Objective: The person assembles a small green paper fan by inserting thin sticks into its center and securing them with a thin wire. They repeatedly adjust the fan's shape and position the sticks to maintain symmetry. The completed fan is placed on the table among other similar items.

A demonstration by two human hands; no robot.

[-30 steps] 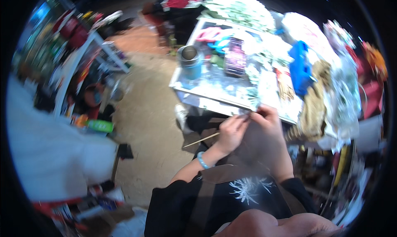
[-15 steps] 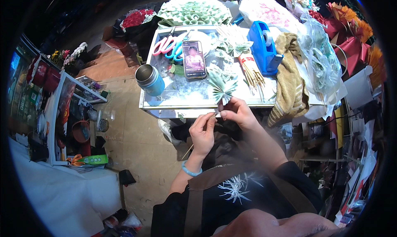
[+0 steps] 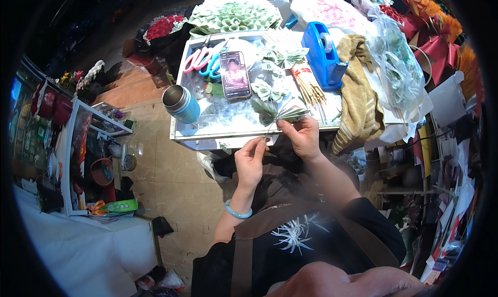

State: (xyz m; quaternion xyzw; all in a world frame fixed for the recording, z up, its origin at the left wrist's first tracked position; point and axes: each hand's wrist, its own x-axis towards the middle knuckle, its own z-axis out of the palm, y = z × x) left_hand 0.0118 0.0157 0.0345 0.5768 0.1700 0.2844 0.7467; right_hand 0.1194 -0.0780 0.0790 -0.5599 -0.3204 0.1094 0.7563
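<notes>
My right hand [image 3: 305,140] pinches a pleated green paper fan piece [image 3: 288,113] between thumb and fingers, just above the table's near edge. Its folds spread out to both sides like a bow. My left hand [image 3: 250,163] is closed just below and to the left, fingertips together on a thin wire-like strand [image 3: 269,130] that runs up toward the paper. What lies deeper in the left fingers is hidden. Beyond my hands, similar pleated paper pieces [image 3: 271,91] lie on the lit white table [image 3: 207,132].
A phone [image 3: 235,75] showing a video lies mid-table, beside scissors [image 3: 199,60] and an open blue flask [image 3: 182,106]. To the right are bundled sticks [image 3: 309,87], a blue tape dispenser [image 3: 322,56] and a brown towel [image 3: 359,89]. A large green paper bouquet [image 3: 236,12] stands behind.
The paper piece has turned from facing upright to spreading sideways, with my right hand tilted along. The stick that hung below my left hand no longer shows. The whole view has shifted slightly.
</notes>
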